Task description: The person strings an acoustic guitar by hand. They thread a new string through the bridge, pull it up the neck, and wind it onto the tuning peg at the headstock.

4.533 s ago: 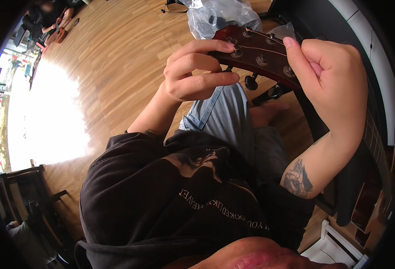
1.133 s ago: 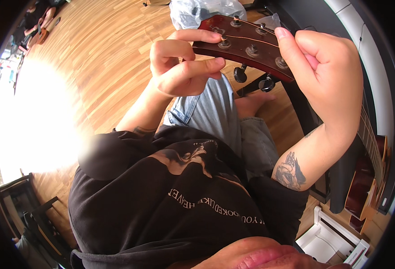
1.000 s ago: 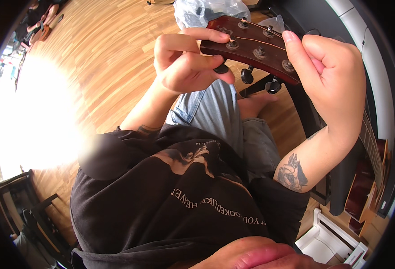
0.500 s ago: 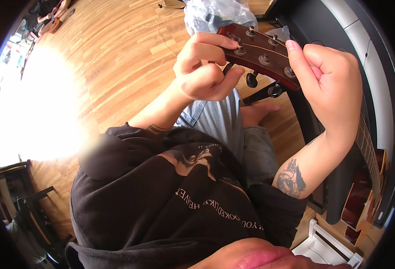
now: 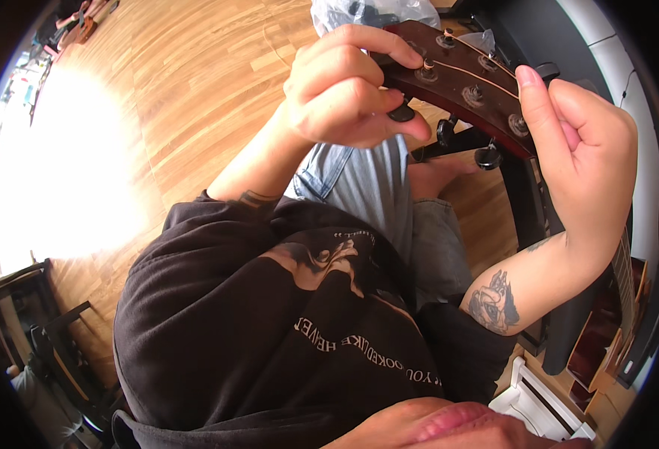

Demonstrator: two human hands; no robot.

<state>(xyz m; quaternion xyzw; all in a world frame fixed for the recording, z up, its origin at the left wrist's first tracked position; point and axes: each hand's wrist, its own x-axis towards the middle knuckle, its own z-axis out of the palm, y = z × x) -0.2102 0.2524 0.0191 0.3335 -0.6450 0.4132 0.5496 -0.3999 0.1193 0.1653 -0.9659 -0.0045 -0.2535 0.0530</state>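
Observation:
A dark reddish-brown guitar headstock [image 5: 456, 78] is held out in front of me, with black tuning knobs along its near edge. My left hand [image 5: 348, 90] pinches one black tuning knob [image 5: 402, 113] between thumb and a bent finger. Its index fingertip rests by a string post [image 5: 426, 69] on the headstock's face. From that post a copper-coloured guitar string [image 5: 468, 72] runs toward my right hand [image 5: 587, 142]. That hand is closed, its thumb pressed against the curled fingers where the string goes in. The string's far part is hidden behind the hand.
A clear plastic bag [image 5: 374, 13] lies on the wooden floor [image 5: 209, 82] beyond the headstock. The guitar neck [image 5: 623, 277] runs down the right side, near another brown guitar body [image 5: 593, 344]. A white frame [image 5: 531, 404] is at lower right, dark chair-like furniture [image 5: 45, 337] at lower left.
My left thumb and finger have come together on the tuning knob; before, they were off it. The headstock and both hands appear farther right. My right hand still holds the string.

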